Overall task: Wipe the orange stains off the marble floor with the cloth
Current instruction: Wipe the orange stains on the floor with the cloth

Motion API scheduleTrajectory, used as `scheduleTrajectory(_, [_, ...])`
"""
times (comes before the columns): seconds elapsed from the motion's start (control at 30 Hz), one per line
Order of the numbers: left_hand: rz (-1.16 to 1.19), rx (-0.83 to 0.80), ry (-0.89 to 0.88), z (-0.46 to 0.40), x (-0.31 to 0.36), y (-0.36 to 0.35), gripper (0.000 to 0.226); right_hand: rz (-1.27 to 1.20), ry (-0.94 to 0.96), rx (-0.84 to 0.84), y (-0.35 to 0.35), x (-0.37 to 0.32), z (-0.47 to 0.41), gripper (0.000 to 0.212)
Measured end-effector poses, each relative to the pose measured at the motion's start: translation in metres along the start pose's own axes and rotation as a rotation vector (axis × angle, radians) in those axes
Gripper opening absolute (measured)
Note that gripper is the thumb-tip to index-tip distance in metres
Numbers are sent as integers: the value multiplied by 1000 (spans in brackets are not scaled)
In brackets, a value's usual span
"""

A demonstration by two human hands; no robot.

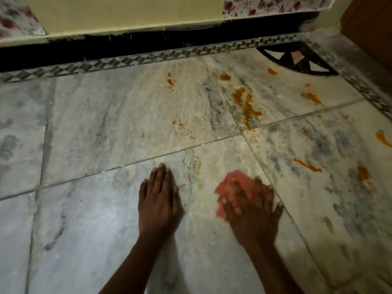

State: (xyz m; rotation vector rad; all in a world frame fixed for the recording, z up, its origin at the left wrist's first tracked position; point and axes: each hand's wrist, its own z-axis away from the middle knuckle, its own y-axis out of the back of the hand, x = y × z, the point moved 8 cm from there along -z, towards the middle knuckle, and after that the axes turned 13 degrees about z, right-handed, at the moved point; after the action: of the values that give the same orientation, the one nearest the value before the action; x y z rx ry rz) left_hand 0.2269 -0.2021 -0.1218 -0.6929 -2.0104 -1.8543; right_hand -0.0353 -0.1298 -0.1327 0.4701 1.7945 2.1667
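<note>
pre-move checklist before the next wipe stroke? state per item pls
1. Cloth under right hand: ok, though blurred.
2. Left hand flat on the floor, bracing: ok.
3. Floor between the hands free of solid orange: ok, only a faint smear.
4. Biggest stain removed: not ok, it lies ahead of the cloth.
5. Streaks to the right removed: not ok.
6. Cloth clean enough: cannot tell.

The marble floor [106,115] is pale grey-white with darker grey veins and blotches. The cloth [233,183] under the right hand [252,211] looks pinkish-red, though blur hides any pattern on it, and the stains [246,105] beyond and to the right of it are bright orange. Farther off runs a border strip [148,59] of small grey-and-white diamonds below a black skirting [127,42] and a cream wall [127,13].
</note>
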Motion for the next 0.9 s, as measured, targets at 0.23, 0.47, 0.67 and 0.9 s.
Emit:
scheduleTrajectory(0.23, [38, 18, -50, -5, -3, -2, 59, -25, 227, -6, 13, -123, -73, 70])
scheduleTrajectory(0.47, [125, -22, -139, -99, -38, 32, 63, -51, -49, 31, 6, -47, -67, 70])
scheduleTrajectory(0.67, [-34, -3, -99, -148, -74, 16, 62, 19, 358, 111, 12, -166, -84, 67])
scheduleTrajectory(0.9, [-17, -21, -26, -149, -67, 26, 63, 53, 79, 153, 36, -121, -146, 72])
